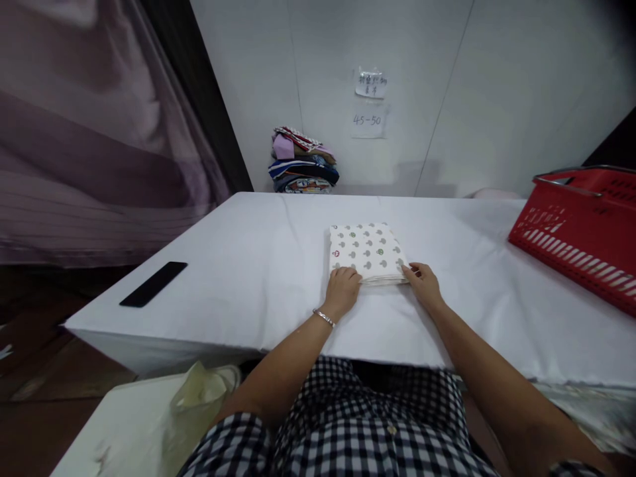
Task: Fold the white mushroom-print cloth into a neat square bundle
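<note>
A folded white cloth (pixel 366 250) printed with small grey, green and red mushroom-like shapes lies flat on the white-covered table (pixel 238 265). Its near edge shows several stacked layers. My left hand (pixel 342 290), with a silver bracelet at the wrist, is closed on the near left corner, the fingers curled over the top. At the near right corner my right hand (pixel 423 283) pinches the layers between thumb and fingers.
A red plastic basket (pixel 586 232) stands on the right of the table. A black phone-like slab (pixel 154 285) lies at the left. Folded fabrics (pixel 303 162) are piled by the back wall, near paper signs (pixel 368 120). A pinkish curtain (pixel 99 132) hangs at left.
</note>
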Demonstrator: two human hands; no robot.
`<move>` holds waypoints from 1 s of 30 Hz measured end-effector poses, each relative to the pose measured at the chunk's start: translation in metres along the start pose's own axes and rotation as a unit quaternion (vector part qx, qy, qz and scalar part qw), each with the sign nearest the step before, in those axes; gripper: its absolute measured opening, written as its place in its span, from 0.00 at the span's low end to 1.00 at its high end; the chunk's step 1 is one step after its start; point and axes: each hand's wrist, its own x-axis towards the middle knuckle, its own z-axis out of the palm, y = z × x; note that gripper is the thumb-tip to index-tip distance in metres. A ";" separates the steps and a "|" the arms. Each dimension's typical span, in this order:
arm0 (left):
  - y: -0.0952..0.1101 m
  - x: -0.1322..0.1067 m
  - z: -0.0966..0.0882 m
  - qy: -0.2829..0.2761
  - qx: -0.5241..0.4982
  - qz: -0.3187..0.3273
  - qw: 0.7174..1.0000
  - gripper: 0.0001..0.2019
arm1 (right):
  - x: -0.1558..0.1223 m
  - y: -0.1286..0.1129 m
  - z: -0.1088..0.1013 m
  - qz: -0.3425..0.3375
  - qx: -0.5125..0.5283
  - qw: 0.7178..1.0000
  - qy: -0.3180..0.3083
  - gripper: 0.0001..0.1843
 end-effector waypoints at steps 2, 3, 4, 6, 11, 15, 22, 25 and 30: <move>0.000 0.000 0.000 -0.001 0.000 -0.001 1.000 0.06 | 0.004 -0.003 0.000 0.015 -0.037 0.999 -0.002 0.24; 0.001 0.000 0.000 -0.002 0.000 -0.002 1.000 0.06 | 0.006 -0.005 0.000 0.028 -0.043 0.999 -0.009 0.23; 0.001 0.000 0.000 -0.003 0.000 -0.003 1.000 0.06 | 0.008 -0.006 0.000 0.042 -0.041 0.998 -0.022 0.22; 0.001 0.000 0.000 -0.004 -0.001 -0.005 1.000 0.06 | 0.012 -0.008 0.000 0.066 -0.017 0.996 -0.052 0.21; 0.003 0.001 -0.001 -0.014 0.000 -0.010 1.000 0.06 | 0.014 -0.004 0.002 0.073 0.037 0.996 -0.037 0.18; 0.005 0.001 -0.001 -0.018 -0.002 -0.011 1.000 0.06 | 0.013 0.001 0.002 0.072 0.056 0.995 -0.025 0.17; 0.005 0.002 0.000 -0.012 -0.013 -0.022 1.000 0.06 | 0.008 -0.004 -0.010 0.025 -0.035 0.997 -0.063 0.22; 0.005 0.002 0.000 -0.016 -0.019 -0.028 0.999 0.07 | 0.008 -0.004 -0.009 0.006 -0.065 0.996 -0.058 0.23; 0.006 0.001 -0.003 -0.001 -0.042 -0.036 0.998 0.06 | 0.007 0.001 -0.003 0.009 -0.045 0.998 -0.037 0.22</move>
